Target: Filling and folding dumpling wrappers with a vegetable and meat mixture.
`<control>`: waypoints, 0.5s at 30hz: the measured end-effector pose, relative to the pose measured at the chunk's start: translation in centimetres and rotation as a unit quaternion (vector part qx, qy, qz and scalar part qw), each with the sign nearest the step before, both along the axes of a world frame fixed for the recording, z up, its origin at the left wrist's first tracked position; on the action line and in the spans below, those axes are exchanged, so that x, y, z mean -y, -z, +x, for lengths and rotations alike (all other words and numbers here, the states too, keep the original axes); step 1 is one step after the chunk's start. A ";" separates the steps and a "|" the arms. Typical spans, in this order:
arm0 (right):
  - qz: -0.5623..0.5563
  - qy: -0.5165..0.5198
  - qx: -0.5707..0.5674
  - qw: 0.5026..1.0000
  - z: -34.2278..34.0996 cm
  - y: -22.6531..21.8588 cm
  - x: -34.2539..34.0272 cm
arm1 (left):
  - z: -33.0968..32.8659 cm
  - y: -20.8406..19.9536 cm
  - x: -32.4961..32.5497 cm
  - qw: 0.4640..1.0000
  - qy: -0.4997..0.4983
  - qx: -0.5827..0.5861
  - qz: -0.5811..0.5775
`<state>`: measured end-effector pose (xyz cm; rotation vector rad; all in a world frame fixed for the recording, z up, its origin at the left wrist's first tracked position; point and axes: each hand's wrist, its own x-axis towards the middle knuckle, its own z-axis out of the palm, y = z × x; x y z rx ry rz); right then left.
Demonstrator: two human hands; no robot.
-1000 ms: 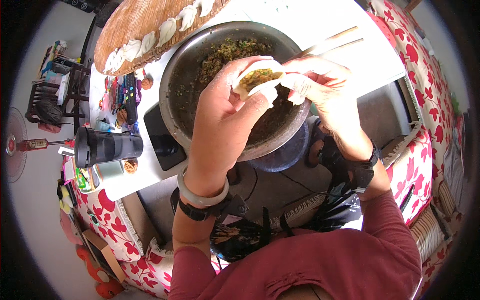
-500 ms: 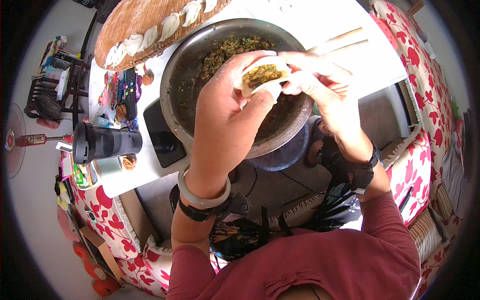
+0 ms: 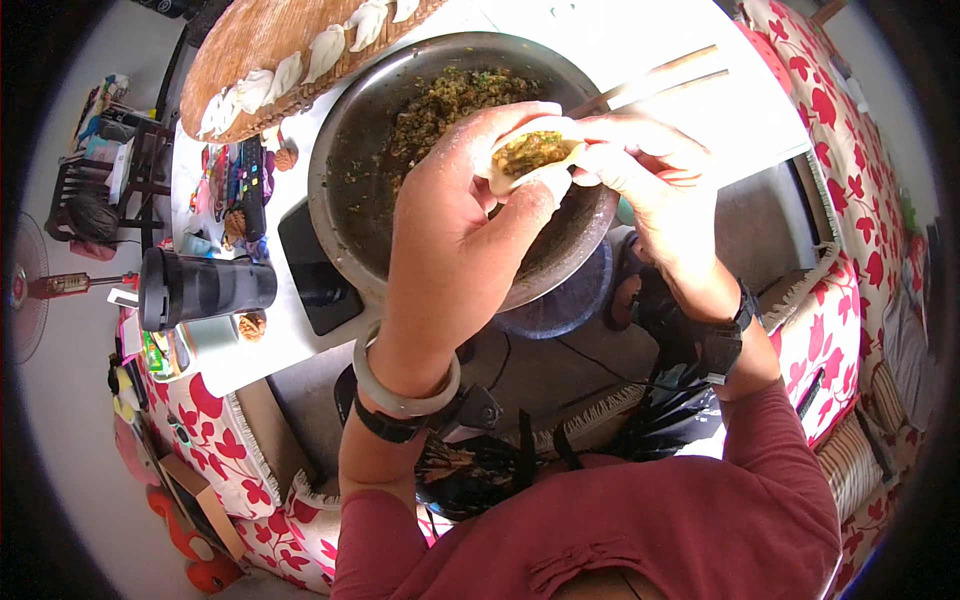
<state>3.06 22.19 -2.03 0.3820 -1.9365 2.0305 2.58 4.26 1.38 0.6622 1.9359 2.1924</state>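
A half-folded dumpling [image 3: 528, 156], its wrapper curved around a greenish-brown filling, is held above the near right side of a steel bowl [image 3: 335, 215]. My left hand [image 3: 455, 220] cups it from the left, thumb on the near edge and fingers on the far side. At its right end, the thumb and fingers of my right hand [image 3: 655, 175] pinch the wrapper edge. Inside the bowl, chopped filling [image 3: 455, 105] is heaped toward the far side. Behind and to the left, several folded dumplings [image 3: 325, 52] lie in a row on a round wooden board [image 3: 245, 50].
A pair of chopsticks [image 3: 665, 75] lies right of the bowl on the white table [image 3: 740, 130]. Left of the bowl are a black phone [image 3: 318, 270], a dark tumbler [image 3: 205, 287], a remote [image 3: 250, 185] and walnuts [image 3: 252, 325]. A blue stool [image 3: 570, 290] stands below the bowl.
The bowl, board and table items have shifted slightly left in view. Both hands stay on the dumpling, whose wrapper is drawn a little closer around the filling at the right end.
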 end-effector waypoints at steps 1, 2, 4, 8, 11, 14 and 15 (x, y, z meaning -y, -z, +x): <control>0.000 0.004 0.006 1.000 0.1 0.0 0.0 | 0.0 0.0 -0.1 1.000 0.000 0.000 0.000; 0.000 0.005 0.006 1.000 0.1 0.0 0.0 | 0.0 0.1 -0.3 1.000 -0.015 -0.008 0.009; 0.002 0.004 -0.017 1.000 0.0 0.1 -0.1 | 0.0 0.2 -0.5 0.999 -0.029 -0.016 0.018; 0.027 -0.006 -0.078 0.997 -0.3 0.7 -0.8 | 0.0 0.1 -0.4 1.000 -0.002 -0.012 -0.019; 0.030 -0.015 -0.075 0.997 -0.1 0.2 -0.7 | 0.0 0.3 -0.4 1.000 -0.015 -0.008 -0.010; 0.018 -0.017 -0.017 1.000 0.0 -0.1 -0.4 | -0.1 0.2 -0.4 0.999 -0.034 -0.009 -0.003; 0.022 0.001 -0.029 0.999 -0.2 0.0 -0.3 | -0.1 0.1 -0.4 0.999 -0.039 -0.005 -0.002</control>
